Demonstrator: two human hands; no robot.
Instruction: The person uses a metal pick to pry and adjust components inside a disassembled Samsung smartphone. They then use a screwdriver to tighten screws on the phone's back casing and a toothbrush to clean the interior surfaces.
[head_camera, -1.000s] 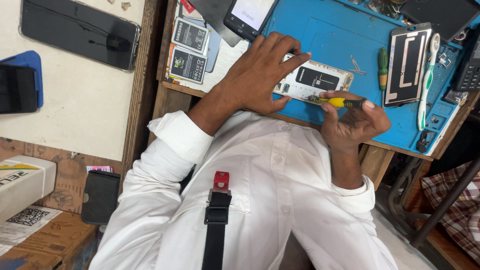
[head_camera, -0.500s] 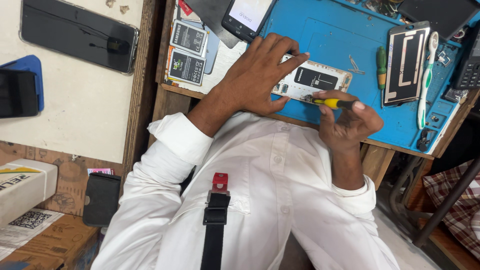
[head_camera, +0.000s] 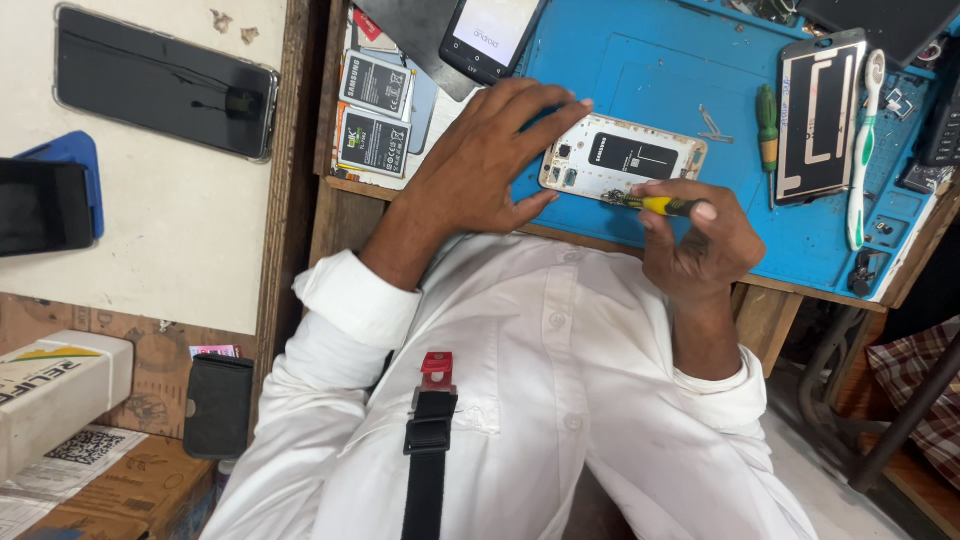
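Two hands on work: left hand (head_camera: 480, 160) spread flat beside opened phone (head_camera: 620, 160); right hand (head_camera: 700, 240) curled, gripping yellow screwdriver (head_camera: 665, 205) at phone's edge.

An opened phone (head_camera: 622, 159) lies flat in the upper middle of the frame, back cover off — a pale, gold-edged frame with a black battery in its middle and small parts at its left end. It rests lengthwise, slightly tilted. A screwdriver (head_camera: 665, 205) with a yellow handle lies nearly level at the phone's lower edge, its dark tip on the frame.
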